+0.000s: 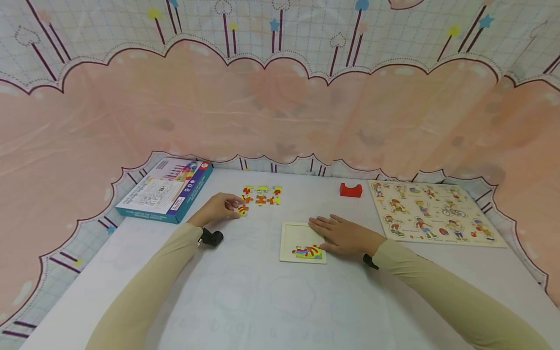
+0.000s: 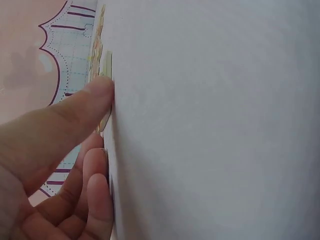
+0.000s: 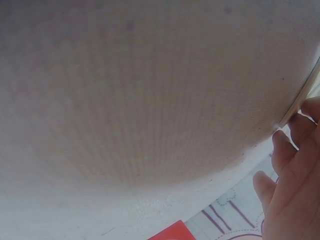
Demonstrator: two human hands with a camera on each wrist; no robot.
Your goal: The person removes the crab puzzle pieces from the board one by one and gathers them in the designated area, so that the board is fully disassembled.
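My left hand is at the left end of a group of loose jigsaw pieces, printed in red, yellow and green. Its thumb and forefinger pinch the nearest puzzle piece; the left wrist view shows the thumb against that piece's edge, with the other fingers curled below. A square wooden puzzle tray lies closer to me. Inside its lower right part sit several joined pieces. My right hand rests with extended fingers on the tray's right edge, its fingertips beside the rim.
A blue-edged box lies at the back left. Toward the back right stands a red notched block, beside a wooden board with printed figures. A patterned cloth hangs behind the white table.
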